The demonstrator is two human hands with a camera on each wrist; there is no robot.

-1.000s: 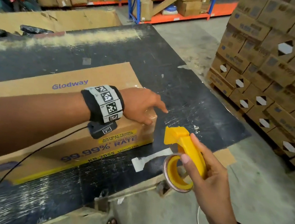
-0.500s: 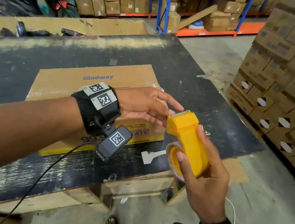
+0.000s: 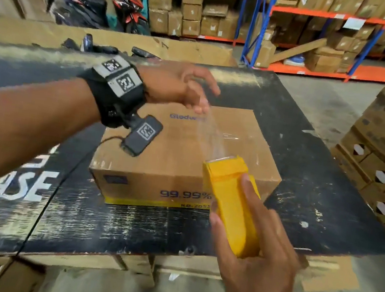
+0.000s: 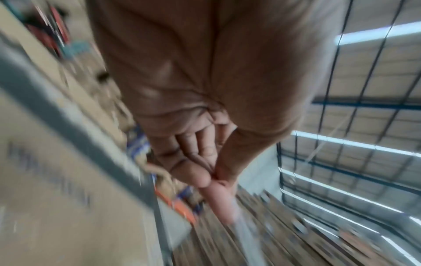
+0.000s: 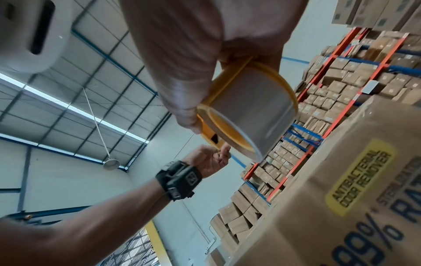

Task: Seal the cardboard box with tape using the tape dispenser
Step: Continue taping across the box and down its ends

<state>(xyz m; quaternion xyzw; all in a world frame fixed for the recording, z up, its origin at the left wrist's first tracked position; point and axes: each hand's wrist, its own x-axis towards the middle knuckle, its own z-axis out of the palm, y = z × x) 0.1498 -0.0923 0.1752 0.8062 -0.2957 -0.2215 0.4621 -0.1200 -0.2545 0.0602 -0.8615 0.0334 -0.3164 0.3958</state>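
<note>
My left wrist (image 3: 117, 90): black strap behind the fingers, carrying grey square tiles printed with black-and-white markers. Small black module (image 3: 142, 135) with one more marker hangs beneath it, thin black cable (image 3: 36, 210) trailing back. Forearms bare, no sleeves.

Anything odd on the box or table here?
Nothing alarming. The cardboard box sits skewed to the black table's edges. The table is scuffed. Clear tape is stretched in mid-air, not stuck yet.
</note>
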